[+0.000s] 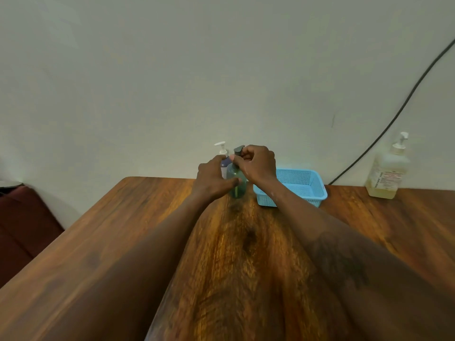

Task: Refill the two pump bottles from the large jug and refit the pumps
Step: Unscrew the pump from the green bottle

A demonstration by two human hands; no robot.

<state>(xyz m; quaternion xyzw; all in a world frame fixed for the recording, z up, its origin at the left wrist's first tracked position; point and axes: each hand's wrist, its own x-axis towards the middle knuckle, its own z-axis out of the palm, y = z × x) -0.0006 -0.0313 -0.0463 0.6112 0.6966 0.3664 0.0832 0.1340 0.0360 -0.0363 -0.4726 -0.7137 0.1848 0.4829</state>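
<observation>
A translucent green plastic pump bottle (236, 183) stands upright near the far edge of the brown wood-grain surface (123, 242), just left of the frame's centre. Its body is rounded and tinted teal, and a thin tube shows faintly inside it; a dark grey pump head (238, 150) sits on top. The left hand (213, 179) wraps its grip around the bottle's body, the thumb lying across the front. The right hand (256, 163) is closed around the pump's collar just below the dark head, fingers curled tight.

Directly behind the green bottle, mostly hidden by the left hand, stands a second bottle with a bluish-purple body (225, 163) and a white pump (221, 146), close against the pale wall (221, 70).

Just to the right of the hands lies a light blue perforated plastic basket (302, 187). Toward the right edge of the frame stands a large clear jug of pale yellow liquid (386, 172) fitted with a white pump; its label carries red print, too small and blurred to read. A black cable (403, 104) runs down the wall between the basket and the jug.
</observation>
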